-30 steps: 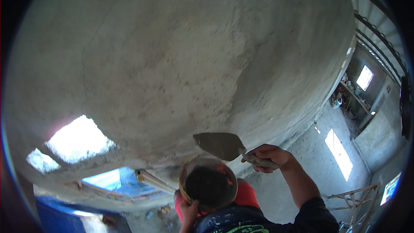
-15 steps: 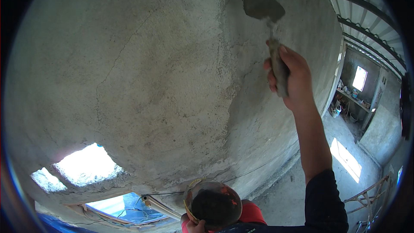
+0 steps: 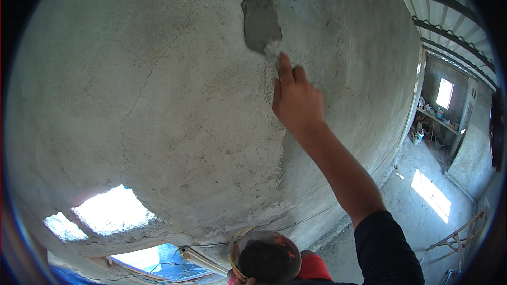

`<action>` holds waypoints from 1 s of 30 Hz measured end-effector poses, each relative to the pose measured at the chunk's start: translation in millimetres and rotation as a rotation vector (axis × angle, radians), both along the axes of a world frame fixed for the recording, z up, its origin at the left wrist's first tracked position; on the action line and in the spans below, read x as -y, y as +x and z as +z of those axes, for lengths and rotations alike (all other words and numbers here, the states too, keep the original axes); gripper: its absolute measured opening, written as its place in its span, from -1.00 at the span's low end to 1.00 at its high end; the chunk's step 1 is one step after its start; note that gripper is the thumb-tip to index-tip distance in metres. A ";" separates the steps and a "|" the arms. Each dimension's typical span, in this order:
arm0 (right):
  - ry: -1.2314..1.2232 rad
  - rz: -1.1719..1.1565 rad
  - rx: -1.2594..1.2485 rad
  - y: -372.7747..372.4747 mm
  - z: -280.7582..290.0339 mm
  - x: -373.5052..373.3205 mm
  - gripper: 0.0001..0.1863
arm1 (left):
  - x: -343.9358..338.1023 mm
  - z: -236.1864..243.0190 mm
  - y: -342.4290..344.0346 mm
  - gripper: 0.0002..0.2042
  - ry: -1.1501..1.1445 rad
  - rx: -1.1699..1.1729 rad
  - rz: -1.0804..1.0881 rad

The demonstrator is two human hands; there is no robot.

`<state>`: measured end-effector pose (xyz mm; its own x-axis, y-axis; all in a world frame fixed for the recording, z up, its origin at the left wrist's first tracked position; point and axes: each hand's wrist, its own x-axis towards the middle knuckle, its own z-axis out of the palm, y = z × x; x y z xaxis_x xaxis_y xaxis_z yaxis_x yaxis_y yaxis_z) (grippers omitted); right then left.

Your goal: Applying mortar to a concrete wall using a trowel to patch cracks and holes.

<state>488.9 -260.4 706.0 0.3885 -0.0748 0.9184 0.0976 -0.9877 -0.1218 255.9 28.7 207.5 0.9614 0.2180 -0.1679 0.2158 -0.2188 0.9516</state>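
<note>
Two bright holes (image 3: 108,214) sit low on the left of the big grey wall (image 3: 158,89), and daylight shines through them. Just below them lies something blue (image 3: 158,261), with a pale bar (image 3: 203,261) next to it. A thin crack runs down the wall above the holes.

Low in the middle is a round bowl (image 3: 265,257) with dark wet cement inside. The left hand (image 3: 238,279) is at its near edge. Only the fingertips show, curled on the rim, so the hand is holding the bowl from below. Something red (image 3: 314,266) peeks out just to the right of the bowl.

High up in the middle, the right hand (image 3: 297,100) is closed tight around the handle of a trowel (image 3: 260,16), with one finger pointing up along it. The flat blade is covered in grey cement and is pressed against the wall, far up near the top. The arm reaches up from a black sleeve (image 3: 388,248) at the lower right.

Far to the right is a room with a small window (image 3: 444,93), a shelf (image 3: 435,121) with small things on it, and sunny patches on the floor (image 3: 422,200). Metal roof bars (image 3: 443,16) run along the top right.
</note>
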 end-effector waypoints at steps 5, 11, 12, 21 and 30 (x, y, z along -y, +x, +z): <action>-0.045 0.194 -0.027 -36.5 -72.1 16.6 -0.38 | -9.2 -32.1 3.3 -0.51 -0.072 0.048 -0.024; 0.547 0.744 -0.259 -72.0 -54.9 38.7 -0.42 | -3.7 -27.1 10.4 -0.51 0.105 0.133 -0.009; 0.708 0.800 -0.249 -66.1 -39.6 32.0 -0.43 | -6.4 -21.9 7.8 -0.52 0.142 0.076 0.026; -0.003 0.325 0.197 -11.9 92.5 47.0 -0.49 | -8.1 -28.1 12.0 -0.48 0.264 0.046 0.024; -0.076 0.511 -0.044 -50.5 22.2 43.1 -0.50 | -12.2 -19.0 10.0 -0.43 0.253 0.039 -0.004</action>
<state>438.4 -303.4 728.2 0.3962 0.2012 0.8958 0.5663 -0.8216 -0.0659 265.9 40.9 188.5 0.9669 0.2450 -0.0713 0.1789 -0.4516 0.8741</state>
